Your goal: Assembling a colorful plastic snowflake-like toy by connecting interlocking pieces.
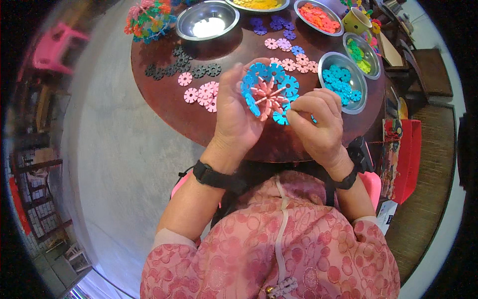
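My left hand (234,112) cups a flower-shaped piece built of interlocking plastic discs (269,98), with pink spiky discs in the middle and a ring of blue ones around them. The fingers and thumb support it from the left and behind. My right hand (318,124) is closed in a pinch at the ring's lower right, against a blue notched disc (280,118). Its fingertips partly cover that edge. A small blue bit (313,118) shows below the right fingers; whether it is held I cannot tell.
On the round brown table (174,107) lie loose black discs (181,65), pink discs (204,94) and purple discs (274,25). Metal bowls hold blue discs (341,82), green discs (358,55) and orange discs (318,17). A colourful disc ball (149,20) stands far left.
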The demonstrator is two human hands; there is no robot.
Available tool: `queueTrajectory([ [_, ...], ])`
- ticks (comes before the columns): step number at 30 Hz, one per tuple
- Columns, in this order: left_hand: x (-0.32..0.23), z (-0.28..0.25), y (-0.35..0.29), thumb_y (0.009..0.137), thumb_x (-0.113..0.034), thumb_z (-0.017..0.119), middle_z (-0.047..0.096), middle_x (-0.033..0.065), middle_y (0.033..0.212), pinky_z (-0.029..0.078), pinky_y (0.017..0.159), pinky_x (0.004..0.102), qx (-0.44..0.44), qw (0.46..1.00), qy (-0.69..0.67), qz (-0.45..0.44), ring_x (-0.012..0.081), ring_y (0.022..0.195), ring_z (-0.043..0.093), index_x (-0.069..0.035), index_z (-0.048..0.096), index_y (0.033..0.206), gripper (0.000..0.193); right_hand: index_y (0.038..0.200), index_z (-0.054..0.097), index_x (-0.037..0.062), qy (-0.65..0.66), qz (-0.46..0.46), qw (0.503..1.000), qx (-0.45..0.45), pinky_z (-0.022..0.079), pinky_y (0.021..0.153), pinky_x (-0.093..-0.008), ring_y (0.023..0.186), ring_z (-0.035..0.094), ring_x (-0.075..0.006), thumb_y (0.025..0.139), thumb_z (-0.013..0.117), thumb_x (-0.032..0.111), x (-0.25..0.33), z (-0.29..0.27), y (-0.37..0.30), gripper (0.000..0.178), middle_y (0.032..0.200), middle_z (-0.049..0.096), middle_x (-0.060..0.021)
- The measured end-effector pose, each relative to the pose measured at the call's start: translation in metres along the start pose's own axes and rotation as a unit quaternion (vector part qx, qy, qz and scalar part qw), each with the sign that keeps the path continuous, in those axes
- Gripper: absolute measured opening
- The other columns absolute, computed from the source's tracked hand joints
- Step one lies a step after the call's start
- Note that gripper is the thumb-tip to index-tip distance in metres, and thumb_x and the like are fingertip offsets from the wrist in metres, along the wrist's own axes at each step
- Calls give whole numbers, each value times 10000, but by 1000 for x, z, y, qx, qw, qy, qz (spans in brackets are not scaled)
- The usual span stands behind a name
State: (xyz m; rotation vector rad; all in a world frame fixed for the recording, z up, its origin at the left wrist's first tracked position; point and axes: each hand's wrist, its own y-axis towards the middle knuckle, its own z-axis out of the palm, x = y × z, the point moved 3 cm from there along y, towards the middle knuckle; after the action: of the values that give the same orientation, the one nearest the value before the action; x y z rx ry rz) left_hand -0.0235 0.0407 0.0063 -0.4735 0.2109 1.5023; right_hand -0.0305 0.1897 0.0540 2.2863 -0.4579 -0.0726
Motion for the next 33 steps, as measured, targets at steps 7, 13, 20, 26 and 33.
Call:
queueTrajectory([
  [7,5,2,0,899,-482,521,614,153,1075,518,871,437,4,990,13,-141,257,991,609,1,538,1174,556,826,628,106,-17,-13,1000,-13,448,770,-371,869,570,-230,617,679,39,-10,-10,-7,225,946,581,-38],
  [13,-9,-8,9,902,-477,518,601,149,1058,503,898,486,56,993,-15,-98,243,957,611,13,500,1193,571,986,645,32,49,197,979,11,496,685,-356,873,582,-290,715,663,-26,-25,-26,-31,278,971,589,-112],
  [20,-12,-14,10,917,-517,445,552,221,1155,472,924,496,-2,993,-107,-55,276,936,581,42,480,1220,636,1141,575,28,-109,243,947,180,415,855,-404,1067,511,-300,704,742,167,-7,-17,-66,488,1170,527,-139],
  [26,-10,-16,7,901,-476,517,549,201,1117,504,799,358,15,986,-140,-89,246,906,550,67,481,1199,621,1228,530,72,-71,220,935,270,334,960,-453,1212,439,-282,675,744,292,26,-10,-89,633,1317,463,-127],
  [33,-4,-7,7,859,-479,597,536,212,1122,507,777,328,1,993,-95,-64,247,938,540,70,500,1161,634,955,655,150,-17,118,980,160,370,938,-437,983,567,-213,764,619,115,29,-6,-104,197,999,596,-28],
])
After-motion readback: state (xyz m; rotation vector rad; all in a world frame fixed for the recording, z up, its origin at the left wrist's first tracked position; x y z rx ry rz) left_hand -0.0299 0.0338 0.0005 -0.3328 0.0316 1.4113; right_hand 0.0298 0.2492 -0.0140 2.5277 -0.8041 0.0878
